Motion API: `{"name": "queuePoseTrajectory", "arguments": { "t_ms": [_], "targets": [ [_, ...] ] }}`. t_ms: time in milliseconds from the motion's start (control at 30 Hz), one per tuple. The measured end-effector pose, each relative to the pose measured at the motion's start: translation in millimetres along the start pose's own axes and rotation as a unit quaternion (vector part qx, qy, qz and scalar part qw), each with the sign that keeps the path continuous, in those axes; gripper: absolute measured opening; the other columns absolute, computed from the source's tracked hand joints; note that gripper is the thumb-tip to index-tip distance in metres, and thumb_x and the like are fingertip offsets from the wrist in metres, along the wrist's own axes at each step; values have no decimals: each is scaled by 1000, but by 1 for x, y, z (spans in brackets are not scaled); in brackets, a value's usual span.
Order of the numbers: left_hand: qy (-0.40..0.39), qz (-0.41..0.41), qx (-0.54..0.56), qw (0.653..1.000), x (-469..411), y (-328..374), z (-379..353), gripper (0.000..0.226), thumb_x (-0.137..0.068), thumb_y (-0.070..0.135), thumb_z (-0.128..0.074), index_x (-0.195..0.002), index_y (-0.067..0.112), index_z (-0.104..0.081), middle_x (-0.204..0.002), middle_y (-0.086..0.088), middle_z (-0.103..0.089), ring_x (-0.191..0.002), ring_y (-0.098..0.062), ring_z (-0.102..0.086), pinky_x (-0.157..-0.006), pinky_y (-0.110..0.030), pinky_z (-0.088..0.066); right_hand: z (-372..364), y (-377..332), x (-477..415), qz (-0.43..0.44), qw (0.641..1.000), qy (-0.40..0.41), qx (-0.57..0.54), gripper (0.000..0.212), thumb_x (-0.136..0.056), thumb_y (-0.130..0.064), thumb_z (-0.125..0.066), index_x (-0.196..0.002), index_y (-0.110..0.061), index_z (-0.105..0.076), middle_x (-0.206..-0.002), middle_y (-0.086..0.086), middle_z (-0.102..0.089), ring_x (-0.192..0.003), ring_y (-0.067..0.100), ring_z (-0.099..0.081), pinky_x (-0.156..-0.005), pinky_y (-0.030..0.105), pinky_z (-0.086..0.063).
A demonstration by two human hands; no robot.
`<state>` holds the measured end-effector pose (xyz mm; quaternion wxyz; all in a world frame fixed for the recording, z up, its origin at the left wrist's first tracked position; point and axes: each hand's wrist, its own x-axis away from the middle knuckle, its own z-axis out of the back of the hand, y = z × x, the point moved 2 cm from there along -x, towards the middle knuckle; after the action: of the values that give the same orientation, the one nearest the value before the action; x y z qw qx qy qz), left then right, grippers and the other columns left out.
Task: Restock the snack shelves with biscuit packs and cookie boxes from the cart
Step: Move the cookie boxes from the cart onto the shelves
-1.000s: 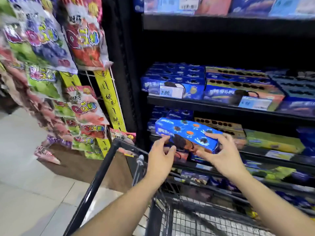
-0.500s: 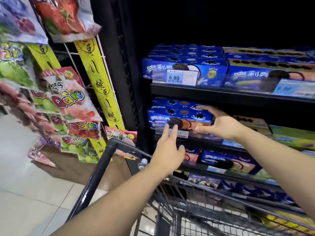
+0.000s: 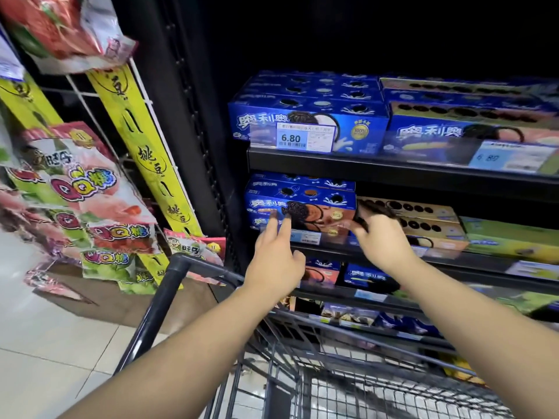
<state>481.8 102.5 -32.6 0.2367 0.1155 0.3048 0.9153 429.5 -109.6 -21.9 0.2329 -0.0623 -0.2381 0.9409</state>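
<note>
At centre frame, a glossy blue cardboard cookie box [image 3: 301,205] sits on the middle black shelf [image 3: 402,173], stacked on another. The left hand [image 3: 273,261] is released, two straight fingertips [image 3: 286,220] touching the box's front face. The right hand [image 3: 384,237] curls at the box's right end; blur hides whether it grips. The wire-mesh cart [image 3: 305,370] fills the lower frame; crinkled candy bags [image 3: 81,192] hang left.
</note>
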Motion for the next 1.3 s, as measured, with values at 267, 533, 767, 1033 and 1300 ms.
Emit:
{"name": "queuePoseTrajectory", "arguments": {
  "t_ms": [267,533,767,1033,1300],
  "targets": [
    [-16,-8,-33,999,-1,5,-12,69,-99,26,-47,-159,31,-15,-167,9,5,-152,-17,-5,-107,-39,-43,-1,0,5,21,997,68,43,36,-101,-36,-52,-136,-30,-58,-116,14,-70,-107,38,-63,-86,40,-51],
    [15,-145,-45,988,35,65,-50,45,-101,23,-48,-146,18,-48,-155,1,-38,-145,-16,-28,-115,-32,-31,29,49,66,150,961,166,162,21,-96,-29,-63,-110,-16,-73,-102,1,-72,-101,30,-56,-86,43,-40],
    [-42,-267,-61,961,95,126,-125,23,-99,21,-55,-117,12,-65,-112,-9,-65,-107,-32,-60,-93,-42,-49,47,141,180,101,982,71,141,15,-95,-25,-65,-103,-17,-75,-102,0,-73,-97,31,-62,-83,43,-45],
    [-212,-227,-98,946,180,106,-237,24,-103,28,-46,-122,23,-60,-116,-2,-63,-110,-26,-59,-93,-37,-47,-17,237,321,-117,976,-166,80,37,-98,-41,-55,-130,-24,-61,-126,1,-61,-117,26,-57,-94,39,-48],
    [-336,-187,-197,902,242,67,-308,33,-103,40,-39,-130,25,-51,-134,-4,-46,-126,-27,-45,-100,-40,-43,-91,286,409,-310,913,-257,-63,98,-86,-49,-67,-155,-46,2,-135,14,-47,-121,35,-55,-95,38,-47]
  ]
}}
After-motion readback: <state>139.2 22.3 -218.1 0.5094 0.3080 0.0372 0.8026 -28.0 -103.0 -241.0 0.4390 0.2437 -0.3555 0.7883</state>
